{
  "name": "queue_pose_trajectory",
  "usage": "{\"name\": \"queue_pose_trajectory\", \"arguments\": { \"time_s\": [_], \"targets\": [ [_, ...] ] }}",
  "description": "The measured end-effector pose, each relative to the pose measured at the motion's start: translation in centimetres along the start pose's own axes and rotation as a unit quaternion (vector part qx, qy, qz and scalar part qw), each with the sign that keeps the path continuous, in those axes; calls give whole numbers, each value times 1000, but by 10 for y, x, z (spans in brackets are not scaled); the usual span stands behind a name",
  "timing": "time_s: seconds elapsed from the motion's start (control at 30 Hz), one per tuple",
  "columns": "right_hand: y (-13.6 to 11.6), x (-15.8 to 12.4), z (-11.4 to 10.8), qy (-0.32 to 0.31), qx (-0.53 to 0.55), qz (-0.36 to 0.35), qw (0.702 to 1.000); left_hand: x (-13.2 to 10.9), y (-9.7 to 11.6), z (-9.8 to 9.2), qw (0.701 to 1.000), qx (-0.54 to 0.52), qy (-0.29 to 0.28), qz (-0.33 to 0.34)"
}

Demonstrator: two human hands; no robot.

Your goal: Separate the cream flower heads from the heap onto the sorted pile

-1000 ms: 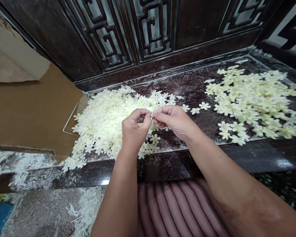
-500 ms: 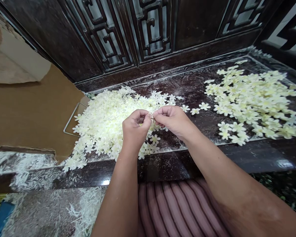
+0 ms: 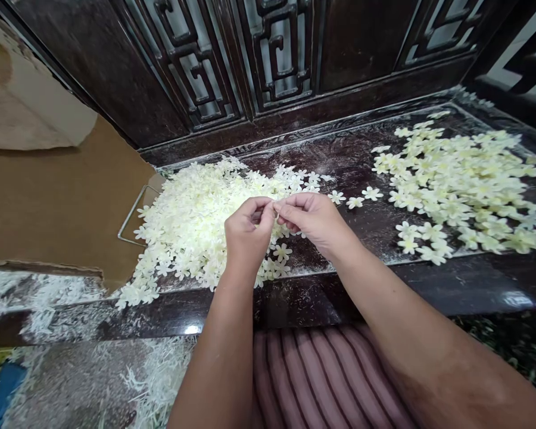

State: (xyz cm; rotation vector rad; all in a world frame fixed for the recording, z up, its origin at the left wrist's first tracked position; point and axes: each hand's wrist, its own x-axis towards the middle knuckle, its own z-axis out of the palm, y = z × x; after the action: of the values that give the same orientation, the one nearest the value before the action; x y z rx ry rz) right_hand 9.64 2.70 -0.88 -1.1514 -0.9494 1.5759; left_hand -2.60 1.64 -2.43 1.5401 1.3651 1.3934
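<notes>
My left hand (image 3: 245, 232) and my right hand (image 3: 312, 219) meet fingertip to fingertip above a dark polished bench seat (image 3: 339, 161). Both are pinched shut on one small white flower piece (image 3: 275, 208), mostly hidden between the fingers. Right under and left of the hands lies a big heap of flat white fabric flowers (image 3: 192, 214). A second, looser pile of cream flowers with yellowish centres (image 3: 460, 179) spreads over the right part of the seat, apart from my hands.
A carved dark wooden backrest (image 3: 268, 53) rises behind the seat. A brown cardboard sheet (image 3: 58, 196) with a wire loop (image 3: 131, 217) lies at the left. White shreds (image 3: 93, 357) litter the floor below. Striped cloth (image 3: 321, 381) covers my lap.
The hands stay pinched together in almost the same spot, with only slight finger movement. The view has shifted a little.
</notes>
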Motion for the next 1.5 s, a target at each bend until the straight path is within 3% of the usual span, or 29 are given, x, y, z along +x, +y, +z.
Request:
{"name": "queue_pose_trajectory", "arguments": {
  "time_s": [0.43, 0.93, 1.23, 1.4, 1.5],
  "targets": [
    [-1, 2, -2, 21, 8, 24, 999, 0, 0, -2, 995, 83, -25, 57],
    [-2, 1, -3, 3, 18, 27, 999, 0, -1, -2, 998, 52, -16, 11],
    [1, 3, -1, 15, -28, 2, 999, -1, 4, 0, 999, 28, -24, -22],
    [3, 5, -5, 12, -73, -24, 997, 2, 3, -4, 999, 18, 16, -45],
    [0, 7, -14, 58, -49, -39, 996, 6, 2, -9, 997, 6, 68, -35]
  ]
}}
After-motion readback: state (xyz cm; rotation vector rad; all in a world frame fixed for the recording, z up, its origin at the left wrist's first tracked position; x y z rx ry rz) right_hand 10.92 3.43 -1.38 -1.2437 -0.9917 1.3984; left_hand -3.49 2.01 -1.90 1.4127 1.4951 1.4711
